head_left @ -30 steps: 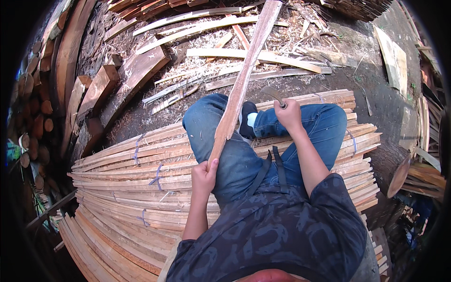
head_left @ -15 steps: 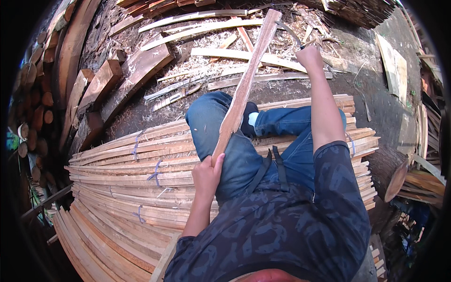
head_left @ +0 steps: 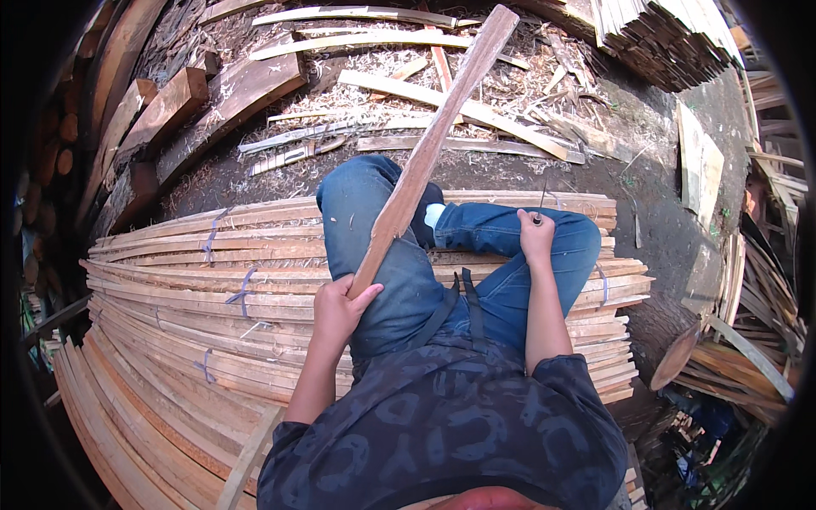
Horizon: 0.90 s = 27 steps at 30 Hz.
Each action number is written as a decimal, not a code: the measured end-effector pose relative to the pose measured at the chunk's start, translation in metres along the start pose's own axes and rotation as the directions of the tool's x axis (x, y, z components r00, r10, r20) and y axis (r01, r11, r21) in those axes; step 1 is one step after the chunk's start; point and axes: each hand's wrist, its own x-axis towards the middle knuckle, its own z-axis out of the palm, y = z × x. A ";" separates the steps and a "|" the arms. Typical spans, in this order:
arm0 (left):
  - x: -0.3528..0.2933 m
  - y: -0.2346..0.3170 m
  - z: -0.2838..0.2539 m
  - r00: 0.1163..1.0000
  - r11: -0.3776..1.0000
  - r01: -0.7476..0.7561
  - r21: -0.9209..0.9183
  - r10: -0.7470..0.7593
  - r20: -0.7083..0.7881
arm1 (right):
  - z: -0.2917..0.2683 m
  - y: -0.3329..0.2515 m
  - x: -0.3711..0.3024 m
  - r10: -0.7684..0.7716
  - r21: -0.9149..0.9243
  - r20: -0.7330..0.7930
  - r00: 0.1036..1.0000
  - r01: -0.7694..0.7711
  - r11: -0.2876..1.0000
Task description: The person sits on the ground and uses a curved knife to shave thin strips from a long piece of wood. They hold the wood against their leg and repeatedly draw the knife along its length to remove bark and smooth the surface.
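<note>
Around you is an outdoor work yard, its dark ground strewn with pale wood shavings beyond your feet. You sit with legs bent on a broad layer of bundled slats, which fans out to your left. Thick beams lie at the upper left, and a tall stack of thin slats stands at the upper right. To your right lies a log with its cut end showing. Loose pale strips are scattered across the shavings ahead.

The long wooden board slants away from you, passing over your left thigh, its wider far end above the shavings; you cannot tell here whether it rests on the leg. Your left hand grips its narrow near end, fingers wrapped around and thumb lying against the right edge. Your right hand, over your right leg and well apart from the board, has its fingers curled tightly around a hand tool, whose thin blade appears nearly edge-on. Smallest are the purple ties around the bundles.
</note>
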 end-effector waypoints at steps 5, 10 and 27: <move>-0.006 0.006 -0.011 0.976 0.946 0.166 -0.280 -0.116 0.186 | 0.037 -0.050 -0.016 -0.168 -0.013 0.197 0.966 0.174 0.985; -0.014 0.002 -0.012 0.982 0.972 0.032 -0.234 0.012 0.186 | 0.044 -0.119 -0.024 -0.342 -0.203 0.340 0.876 0.423 0.883; -0.016 0.023 0.006 0.994 0.985 -0.008 -0.170 0.026 0.103 | 0.068 -0.167 -0.004 -0.340 -0.670 0.441 0.831 0.557 0.491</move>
